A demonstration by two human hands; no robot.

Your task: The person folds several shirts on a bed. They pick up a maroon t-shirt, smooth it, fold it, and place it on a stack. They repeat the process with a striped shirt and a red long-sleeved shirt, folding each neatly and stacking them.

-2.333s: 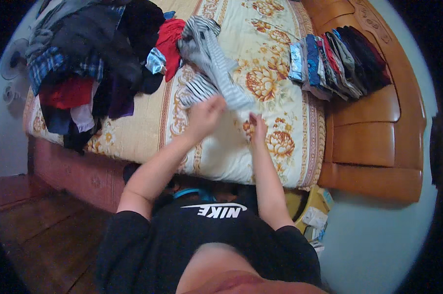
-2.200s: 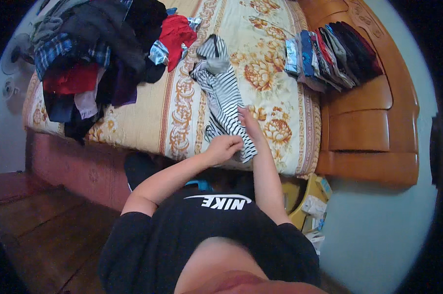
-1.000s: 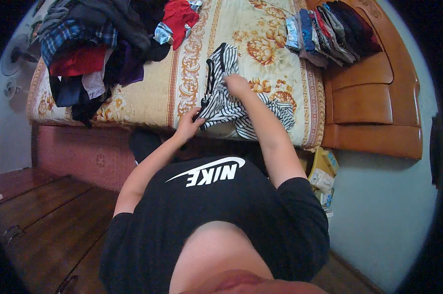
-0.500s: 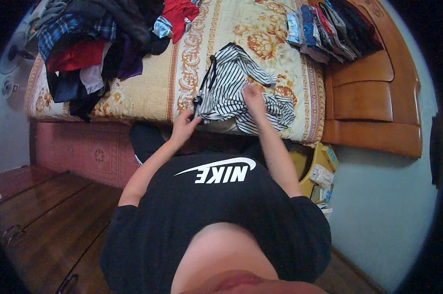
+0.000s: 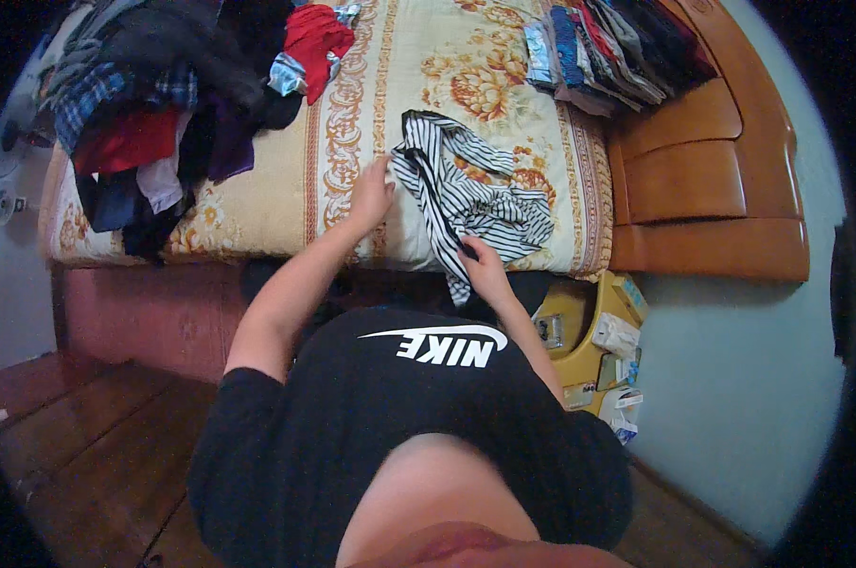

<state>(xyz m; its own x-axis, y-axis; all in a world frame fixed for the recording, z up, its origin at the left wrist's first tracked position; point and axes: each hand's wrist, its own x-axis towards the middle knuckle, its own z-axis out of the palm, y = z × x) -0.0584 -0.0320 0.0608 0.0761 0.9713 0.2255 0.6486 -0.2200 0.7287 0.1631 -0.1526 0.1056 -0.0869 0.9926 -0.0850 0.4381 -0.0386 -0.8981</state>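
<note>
Striped garment point(image 5: 437, 189) mid-frame, white logo lettering point(image 5: 447, 352) upside down on my black tee point(image 5: 409, 407)
Black-and-white, all crumpled; right hand point(image 5: 483, 265) pinching its lower part, can't tell if my left hand point(image 5: 374, 194) grips. Bottom tip's over the bedspread's point(image 5: 262, 213) near edge; clothes heap point(image 5: 196, 80) upper left.

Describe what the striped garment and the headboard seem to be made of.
Striped garment: soft, thin-looking matte fabric, since it bunches into loose folds without shine; the fiber can't be told.
Headboard: probably wood, or a wood-look surface, with a glossy finish, judging by its brown color and sheen.
</note>
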